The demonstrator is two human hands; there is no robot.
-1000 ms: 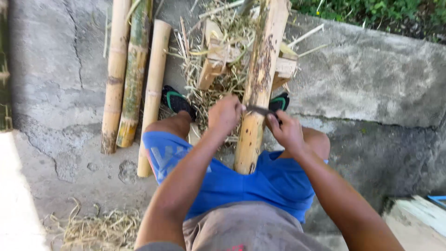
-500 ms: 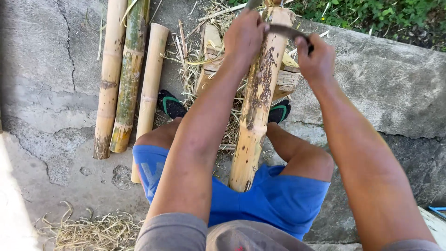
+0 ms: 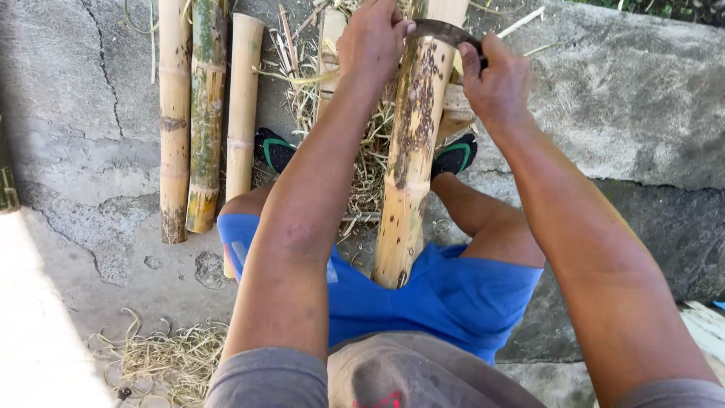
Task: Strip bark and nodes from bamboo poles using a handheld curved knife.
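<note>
**Two hands, one curved blade, one bamboo pole**

We see two bare arms reaching out over a bamboo pole (image 3: 411, 151). The pole leans up between the person's knees, with its low end by the blue shorts (image 3: 423, 295) and its top end near the top of the picture. It is pale yellow with many brown spots.

A dark curved blade (image 3: 442, 32) lies across the top part of the pole. The left hand (image 3: 371, 41) holds one end of the blade — its fingers are curled tight around it. The right hand (image 3: 497, 79) holds the other end, and its fingers are closed tight on it too. The blade touches the pole between the two hands.

Behind the pole we see a heap of dry straw (image 3: 355, 136) and thin strips. Two dark sandals with green lines (image 3: 276, 149) peek out on each side of the pole.

On the left, three more bamboo poles (image 3: 205, 113) lie side by side on the grey concrete ground (image 3: 75, 151). The middle one is greener than the others. More straw (image 3: 162, 359) lies at the bottom left — loose and curly. On the right there is a rough concrete wall (image 3: 627, 113).
</note>
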